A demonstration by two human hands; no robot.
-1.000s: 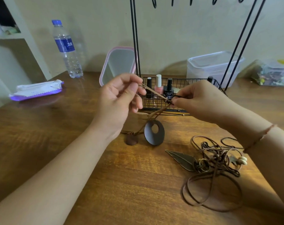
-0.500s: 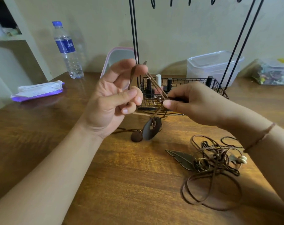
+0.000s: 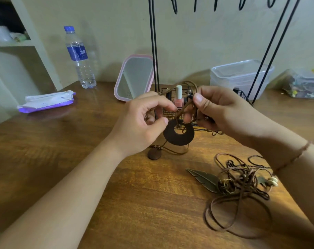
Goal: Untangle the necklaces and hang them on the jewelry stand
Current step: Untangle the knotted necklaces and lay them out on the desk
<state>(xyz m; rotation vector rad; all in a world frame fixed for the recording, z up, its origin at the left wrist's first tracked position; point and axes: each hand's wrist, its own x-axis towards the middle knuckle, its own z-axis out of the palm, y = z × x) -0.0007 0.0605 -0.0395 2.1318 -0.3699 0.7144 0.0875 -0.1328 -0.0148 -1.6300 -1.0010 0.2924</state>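
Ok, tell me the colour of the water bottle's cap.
Blue, on the water bottle's cap, seen in the head view.

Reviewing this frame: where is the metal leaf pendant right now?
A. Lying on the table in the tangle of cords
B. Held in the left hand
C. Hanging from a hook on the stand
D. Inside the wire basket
A: the leaf pendant lies flat on the table, joined to the tangle of cords, with neither hand touching it.

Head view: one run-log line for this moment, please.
phase: untangling | left hand: pinches brown cord | right hand: pinches same cord | ring pendant: dangling | hooks: bare | tangled pile: untouched
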